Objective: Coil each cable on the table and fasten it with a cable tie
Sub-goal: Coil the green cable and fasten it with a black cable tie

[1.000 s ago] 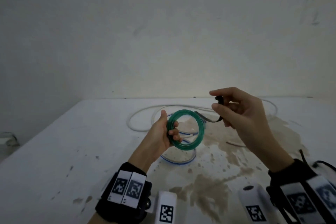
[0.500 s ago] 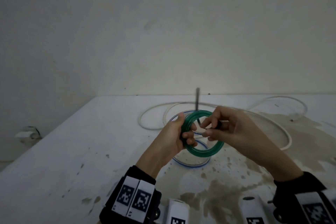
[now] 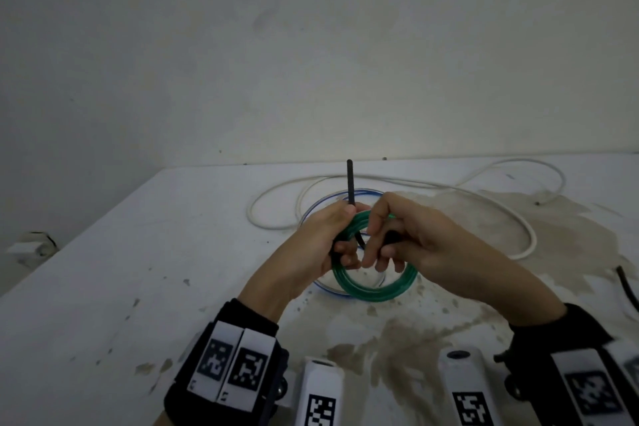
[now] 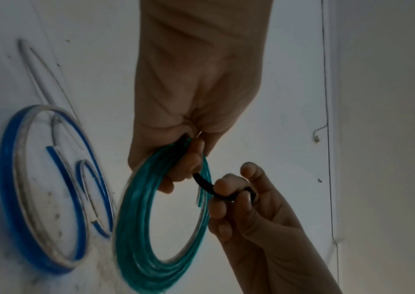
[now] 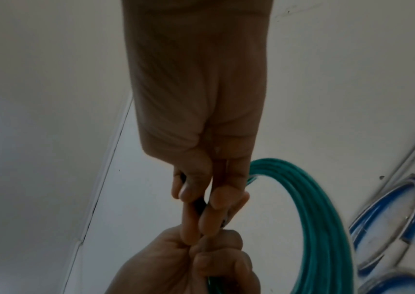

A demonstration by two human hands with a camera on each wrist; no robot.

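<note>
A coiled green cable is held up above the table. My left hand grips the coil at its upper left side. A black cable tie passes by that grip point; one end sticks straight up past my left thumb. My right hand pinches the tie's other end inside the ring, fingers touching my left fingers. A blue cable lies coiled on the white table under the hands. A white cable lies in loose loops behind.
The table has brown stains on its right and near parts. A black cord end shows at the right edge. A wall stands right behind the table. White marker blocks sit at the near edge.
My right hand has come down and left from above the coil and closed in on my left hand. The tie's free end now points straight up. The view has shifted left.
</note>
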